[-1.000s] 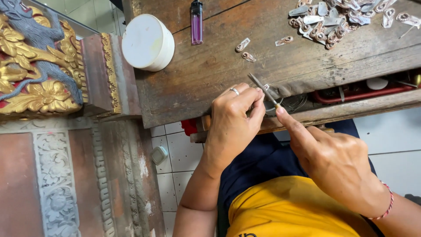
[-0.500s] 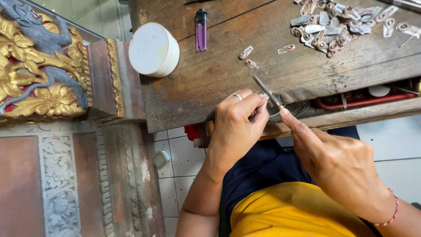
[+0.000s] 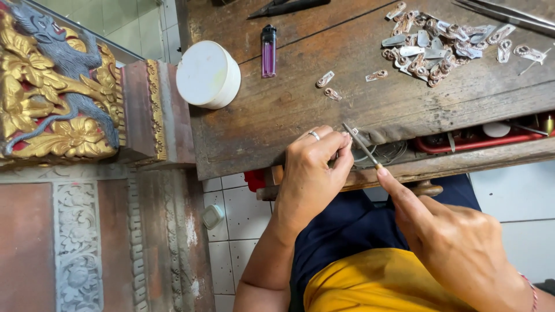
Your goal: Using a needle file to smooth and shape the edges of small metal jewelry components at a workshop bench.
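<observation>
Wood everywhere on my feed rn: big worn workbench (image 3: 277, 115) fills most of the view, w/ a carved gold-and-red panel (image 3: 52, 92) off to one side. On the bench top there's a round white tub (image 3: 208, 74), a purple lighter (image 3: 269, 51), a heap of small flat metal pieces (image 3: 439, 46) and two loose ones (image 3: 328, 86) nearer the edge.

Left hand (image 3: 312, 173), ring on one finger, is closed up tight at the bench edge, fingertips pinched on a tiny metal piece (image 3: 354, 132) braced against the wood. Can barely see the piece tbh, just a small pale silvery bit poking out past the fingertips; shape is too small to tell. Right hand (image 3: 457, 248) is wrapped around the handle of a thin file (image 3: 361, 144), index finger stretched along it, tip of the file touching the piece.

Imo doing this bit well means keeping the piece pressed hard into the bench edge so it can't wobble, short light strokes, file held at the same angle the whole way, and the pinching fingertips kept clear of the file's teeth. Finger along the handle looks like a good guide for that.
</observation>
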